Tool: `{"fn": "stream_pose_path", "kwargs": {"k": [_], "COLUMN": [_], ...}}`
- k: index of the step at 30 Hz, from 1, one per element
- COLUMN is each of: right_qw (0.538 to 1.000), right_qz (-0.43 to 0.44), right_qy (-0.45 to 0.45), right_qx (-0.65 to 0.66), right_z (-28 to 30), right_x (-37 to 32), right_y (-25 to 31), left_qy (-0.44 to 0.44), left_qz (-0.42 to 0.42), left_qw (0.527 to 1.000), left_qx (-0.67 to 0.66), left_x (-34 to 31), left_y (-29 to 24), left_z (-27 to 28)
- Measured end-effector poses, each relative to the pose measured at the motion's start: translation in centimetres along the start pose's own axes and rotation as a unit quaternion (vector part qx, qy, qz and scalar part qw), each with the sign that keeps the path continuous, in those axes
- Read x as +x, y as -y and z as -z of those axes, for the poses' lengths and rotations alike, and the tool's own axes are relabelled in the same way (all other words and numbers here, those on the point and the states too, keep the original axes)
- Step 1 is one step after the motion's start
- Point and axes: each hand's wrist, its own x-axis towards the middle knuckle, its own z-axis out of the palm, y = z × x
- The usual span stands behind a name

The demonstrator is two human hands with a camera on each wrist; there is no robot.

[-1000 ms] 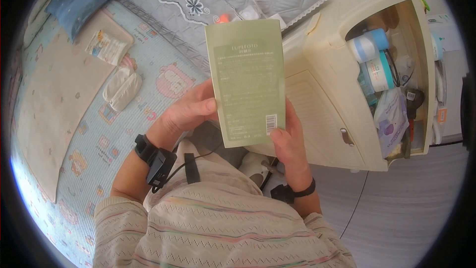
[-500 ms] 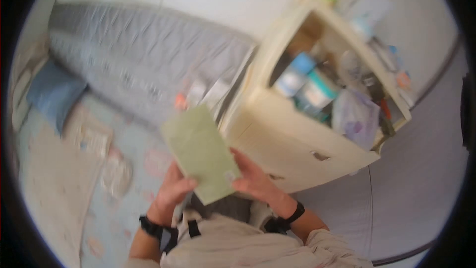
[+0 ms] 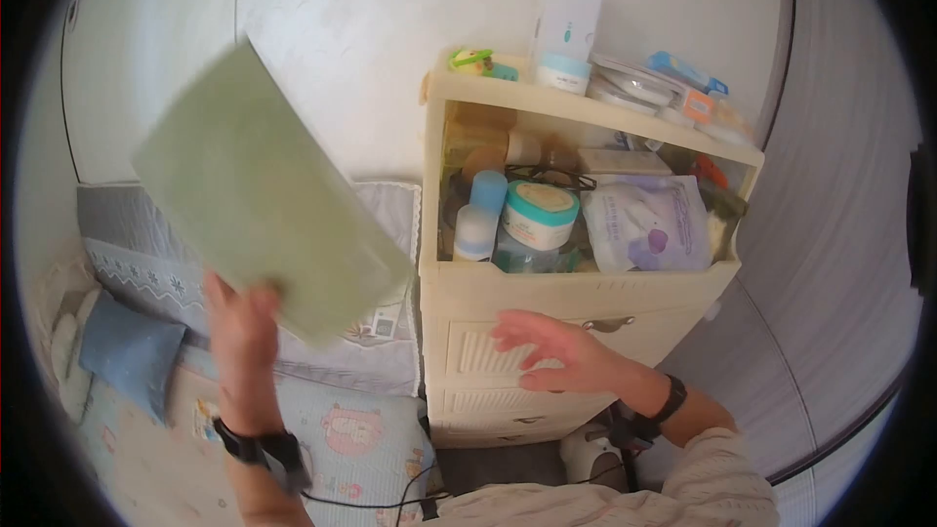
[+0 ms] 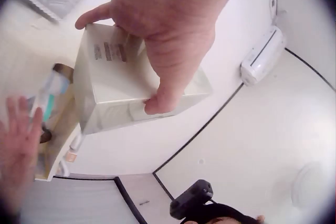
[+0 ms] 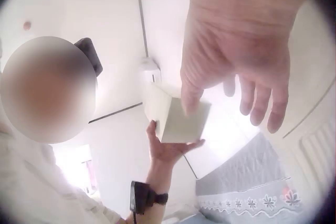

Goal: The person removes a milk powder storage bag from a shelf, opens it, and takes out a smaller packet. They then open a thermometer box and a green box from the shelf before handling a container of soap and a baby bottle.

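Observation:
A pale green box (image 3: 264, 195) is held up at the left of the head view by the left hand (image 3: 244, 332), which grips its lower end. In the left wrist view the left hand (image 4: 163, 29) spans the box (image 4: 115, 82), thumb on one edge and a finger on the far side. The right hand (image 3: 561, 351) is off the box, fingers spread in front of the cabinet's upper drawer. From the right wrist, the right hand (image 5: 239, 50) shows relaxed fingers, holding nothing, with the box (image 5: 184, 121) beyond it.
A cream cabinet (image 3: 576, 291) has an open top compartment with a teal-lidded jar (image 3: 540, 217), a blue-capped bottle (image 3: 478, 224) and a purple-white pack (image 3: 649, 224). More items stand on its top. At the left lie a blue pillow (image 3: 132, 346) and a patterned bed mat (image 3: 361, 449).
The right hand has let go of the box. The left hand has raised the box up and to the left, and the head view has turned toward the cabinet and wall.

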Motion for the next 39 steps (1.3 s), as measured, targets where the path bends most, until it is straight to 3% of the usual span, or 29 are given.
{"fn": "stream_pose_path", "kwargs": {"k": [2, 4, 9, 16, 29, 35, 39], "right_qw": [0.998, 0.996, 0.987, 0.972, 0.922, 0.904, 0.905], "right_qz": [-0.052, -0.061, -0.071, -0.081, -0.158, -0.2, -0.189], "right_qy": [-0.029, -0.048, -0.107, -0.165, -0.251, -0.275, -0.276], "right_qx": [0.014, 0.035, 0.095, 0.144, 0.25, 0.257, 0.261], "right_z": [0.9, 1.9, 4.6, 6.7, 6.4, 5.4, 4.8], "right_x": [-2.0, -3.9, -7.9, -10.6, -13.2, -13.7, -13.8], "right_y": [-0.9, -1.8, -4.0, -5.8, -3.6, -2.5, -2.6], "left_qy": [0.095, 0.108, 0.183, 0.208, 0.319, 0.411, 0.422], "left_qz": [-0.02, -0.01, 0.006, -0.03, -0.021, 0.04, 0.035], "left_qw": [0.981, 0.971, 0.977, 0.977, 0.947, 0.903, 0.894], "left_qx": [-0.169, -0.212, -0.11, -0.036, -0.019, -0.122, -0.144], "left_x": [5.6, 9.3, 17.5, 22.5, 26.5, 26.3, 26.6], "left_y": [-3.0, -6.1, -7.7, -8.8, -5.7, -4.2, -2.6], "left_z": [-1.5, -4.6, -9.2, -17.9, -25.5, -25.9, -26.6]}}
